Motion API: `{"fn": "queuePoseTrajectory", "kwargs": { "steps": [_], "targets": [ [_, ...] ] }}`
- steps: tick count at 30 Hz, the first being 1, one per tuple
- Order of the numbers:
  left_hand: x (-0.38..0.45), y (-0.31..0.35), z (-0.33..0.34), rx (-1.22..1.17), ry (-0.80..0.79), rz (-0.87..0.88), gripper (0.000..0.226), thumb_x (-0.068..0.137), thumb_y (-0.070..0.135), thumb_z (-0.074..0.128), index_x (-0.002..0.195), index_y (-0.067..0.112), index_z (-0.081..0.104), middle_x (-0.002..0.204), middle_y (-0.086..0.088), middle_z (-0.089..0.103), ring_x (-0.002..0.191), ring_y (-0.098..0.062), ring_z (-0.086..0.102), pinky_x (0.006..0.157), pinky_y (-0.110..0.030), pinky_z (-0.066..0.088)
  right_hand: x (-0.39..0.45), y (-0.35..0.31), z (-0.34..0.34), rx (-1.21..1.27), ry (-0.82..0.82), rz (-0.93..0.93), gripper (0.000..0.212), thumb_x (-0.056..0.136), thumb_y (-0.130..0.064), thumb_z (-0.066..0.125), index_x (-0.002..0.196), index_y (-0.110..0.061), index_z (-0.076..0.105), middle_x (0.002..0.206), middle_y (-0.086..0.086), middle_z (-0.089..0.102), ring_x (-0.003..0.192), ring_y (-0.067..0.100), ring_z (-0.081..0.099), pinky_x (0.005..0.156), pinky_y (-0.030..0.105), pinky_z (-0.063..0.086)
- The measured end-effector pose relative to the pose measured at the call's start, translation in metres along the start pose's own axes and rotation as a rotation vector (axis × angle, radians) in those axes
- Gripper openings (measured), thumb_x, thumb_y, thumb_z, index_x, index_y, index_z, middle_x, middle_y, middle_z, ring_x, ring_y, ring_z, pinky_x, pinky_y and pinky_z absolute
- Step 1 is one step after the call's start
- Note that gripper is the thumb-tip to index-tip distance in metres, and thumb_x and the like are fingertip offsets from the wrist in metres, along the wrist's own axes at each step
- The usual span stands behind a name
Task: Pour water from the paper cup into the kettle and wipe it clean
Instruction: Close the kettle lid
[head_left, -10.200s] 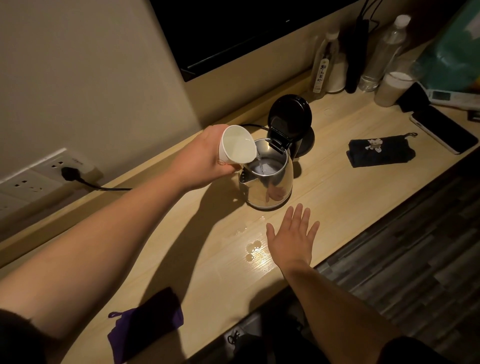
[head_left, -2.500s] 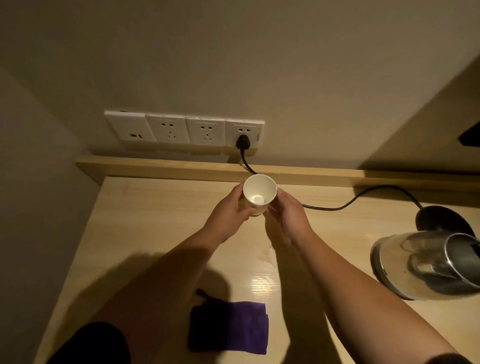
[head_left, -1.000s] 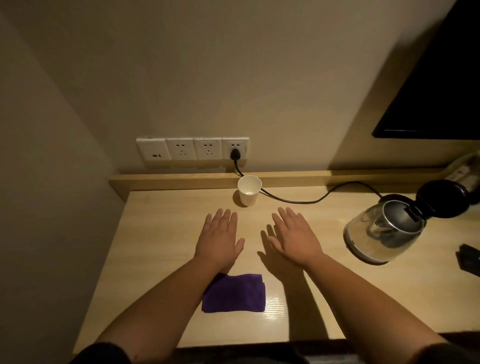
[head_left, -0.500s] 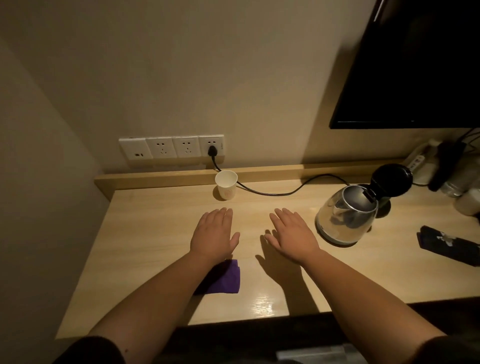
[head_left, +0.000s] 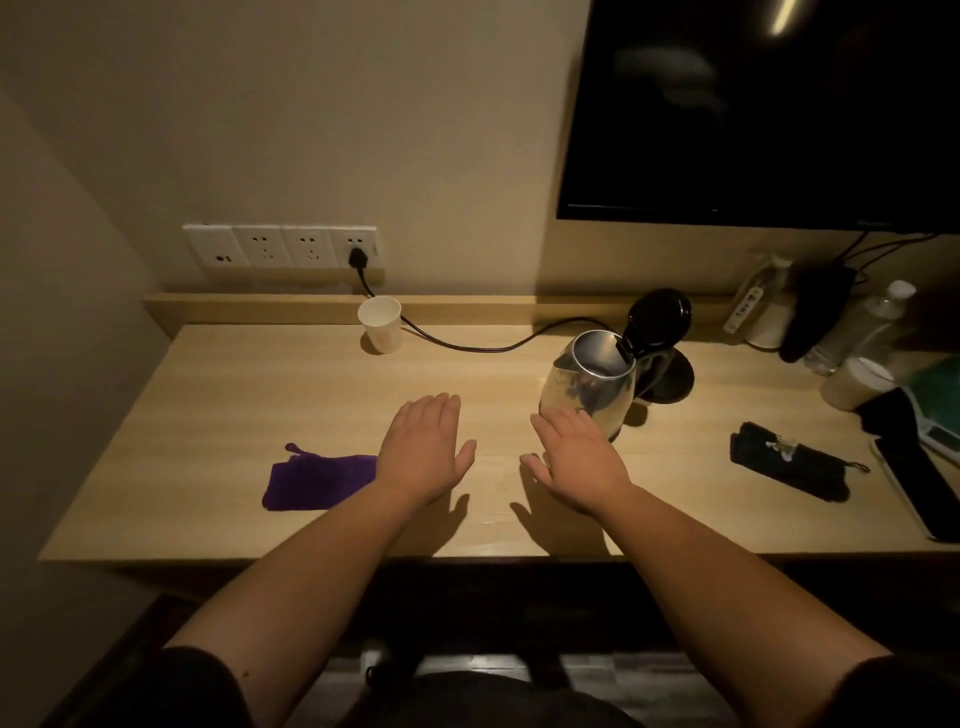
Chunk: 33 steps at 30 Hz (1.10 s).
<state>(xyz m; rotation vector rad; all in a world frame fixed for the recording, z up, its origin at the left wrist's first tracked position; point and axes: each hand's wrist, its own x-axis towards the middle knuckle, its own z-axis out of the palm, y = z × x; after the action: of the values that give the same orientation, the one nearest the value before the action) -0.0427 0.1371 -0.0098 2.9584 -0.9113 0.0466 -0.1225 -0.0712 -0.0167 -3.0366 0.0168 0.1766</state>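
Both hands flat, palms down over the bench (head_left: 208, 415), grip loose, fingers straight, holding nothing. Left hand (head_left: 423, 449), right hand (head_left: 576, 457). Kettle (head_left: 592, 379) just past right fingertips, lid up. Cup (head_left: 381, 323) upright, well beyond left hand. Cloth (head_left: 317, 480) just left of left wrist.

White paper cup (head_left: 380, 324): upright, mouth open, faint print on side, at back edge of wooden desk, well beyond left hand (head_left: 423, 451) and apart from it. Steel kettle (head_left: 589, 382): upright, black lid (head_left: 660, 317) hinged open and standing up behind the mouth, black handle on far-right side; just ahead of right hand (head_left: 576, 460), whose fingertips overlap its lower wall in view; contact not certain. Purple cloth (head_left: 319, 481): folded flat, small loop at corner, just left of left wrist.
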Motion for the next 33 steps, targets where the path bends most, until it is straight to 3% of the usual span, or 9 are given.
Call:
{"fn": "queuePoseTrajectory", "kwargs": {
  "steps": [9,13,16,20,22,25,28,33],
  "targets": [
    [0.022,0.058,-0.012,-0.044,0.024,0.026,0.065,0.095,0.05,0.038,0.147,0.012,0.031,0.149,-0.008,0.039,0.137,-0.024,0.033,0.116,-0.04,0.02,-0.028,0.057,-0.012,0.128,0.101,0.142,0.058,0.102,-0.049,0.044,0.148,-0.015,0.043,0.152,0.006,0.046,0.143,0.024,0.036,0.12,0.04,0.023],
    [0.044,0.079,-0.016,-0.078,0.041,0.061,0.062,0.096,0.05,0.039,0.146,0.013,0.031,0.15,-0.008,0.038,0.137,-0.024,0.033,0.116,-0.039,0.021,-0.031,0.081,-0.019,0.443,0.27,0.351,0.044,0.103,-0.039,0.047,0.14,-0.015,0.053,0.141,0.006,0.056,0.13,0.022,0.047,0.106,0.037,0.039],
    [0.062,0.09,-0.017,-0.102,0.054,0.101,0.06,0.097,0.047,0.039,0.146,0.014,0.031,0.15,-0.007,0.037,0.138,-0.024,0.031,0.116,-0.038,0.02,-0.024,0.096,-0.032,0.701,0.416,0.565,0.043,0.106,-0.039,0.038,0.137,-0.014,0.055,0.135,0.008,0.057,0.124,0.023,0.051,0.094,0.033,0.041],
    [0.086,0.102,-0.013,-0.122,0.04,0.137,0.06,0.097,0.046,0.04,0.147,0.014,0.029,0.152,-0.007,0.035,0.14,-0.023,0.028,0.117,-0.038,0.018,-0.002,0.117,-0.062,1.038,0.537,0.754,0.041,0.107,-0.044,0.03,0.113,-0.016,0.058,0.106,0.004,0.059,0.105,0.024,0.058,0.08,0.033,0.04],
    [0.095,0.106,-0.008,-0.129,0.018,0.156,0.061,0.097,0.045,0.04,0.147,0.014,0.027,0.153,-0.008,0.032,0.141,-0.023,0.026,0.118,-0.039,0.016,0.013,0.127,-0.076,1.188,0.554,0.819,0.042,0.107,-0.048,0.027,0.121,-0.02,0.056,0.11,0.0,0.056,0.107,0.02,0.054,0.085,0.035,0.039],
    [0.104,0.109,0.001,-0.142,-0.019,0.177,0.063,0.098,0.045,0.038,0.15,0.013,0.022,0.157,-0.008,0.025,0.145,-0.024,0.019,0.119,-0.039,0.012,0.036,0.14,-0.089,1.318,0.528,0.839,0.058,0.105,-0.056,0.026,0.145,-0.019,0.047,0.132,0.001,0.055,0.124,0.021,0.05,0.101,0.041,0.041],
    [0.111,0.11,0.009,-0.144,-0.052,0.186,0.066,0.098,0.045,0.038,0.152,0.013,0.016,0.16,-0.008,0.017,0.147,-0.024,0.012,0.12,-0.039,0.01,0.053,0.146,-0.094,1.36,0.453,0.794,0.061,0.102,-0.061,0.026,0.142,-0.023,0.052,0.135,0.003,0.059,0.128,0.027,0.052,0.108,0.048,0.042],
    [0.112,0.11,0.019,-0.155,-0.057,0.18,0.068,0.098,0.044,0.039,0.153,0.014,0.013,0.162,-0.007,0.01,0.148,-0.022,0.006,0.119,-0.039,0.009,0.062,0.141,-0.089,1.256,0.371,0.688,0.052,0.095,-0.059,0.032,0.123,-0.028,0.063,0.119,0.005,0.066,0.115,0.028,0.059,0.102,0.056,0.048]
  ]
}}
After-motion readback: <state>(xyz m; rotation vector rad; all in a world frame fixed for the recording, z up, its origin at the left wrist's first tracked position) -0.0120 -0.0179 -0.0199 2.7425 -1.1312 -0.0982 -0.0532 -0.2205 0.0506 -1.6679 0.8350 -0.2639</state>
